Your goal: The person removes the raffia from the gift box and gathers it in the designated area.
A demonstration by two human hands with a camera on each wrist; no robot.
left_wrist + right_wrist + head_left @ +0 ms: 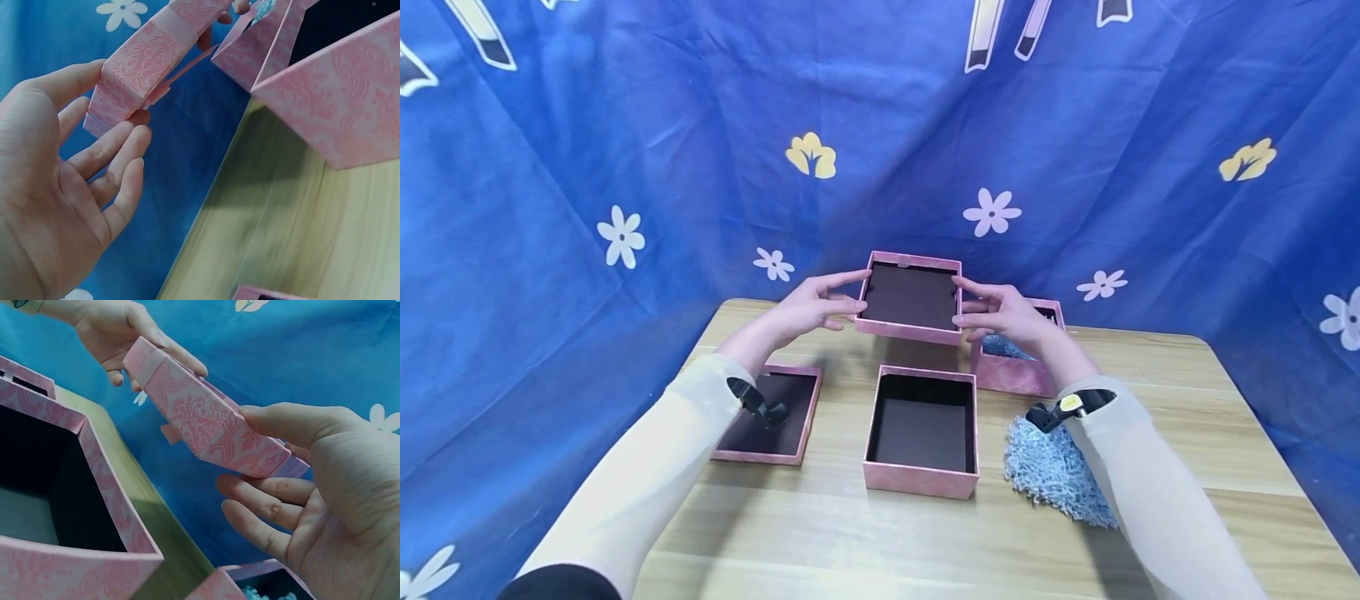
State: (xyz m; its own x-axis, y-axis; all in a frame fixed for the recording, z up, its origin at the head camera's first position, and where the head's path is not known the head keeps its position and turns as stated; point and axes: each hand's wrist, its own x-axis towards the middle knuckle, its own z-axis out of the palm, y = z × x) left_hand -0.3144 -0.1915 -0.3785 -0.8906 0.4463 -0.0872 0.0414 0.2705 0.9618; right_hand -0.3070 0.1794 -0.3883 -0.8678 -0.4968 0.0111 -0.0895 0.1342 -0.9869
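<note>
A pink patterned box lid (912,297) with a black inside is held level in the air, hollow side up, by both hands. My left hand (820,307) grips its left edge between thumb and fingers. On the opposite edge, my right hand (1000,312) pinches the rim. A ribbon tab (170,434) sticks out from the lid's underside in the right wrist view. Nearer me, an uncovered pink box (921,481) with a black interior stands on the table, apart from both hands.
A second lid (781,417) lies hollow side up at left, partly behind my left forearm. Another pink box (1011,374) at the back right contains blue shredded paper. A heap of blue shredded paper (1048,467) lies by my right forearm. A blue patterned cloth (880,167) hangs behind the table.
</note>
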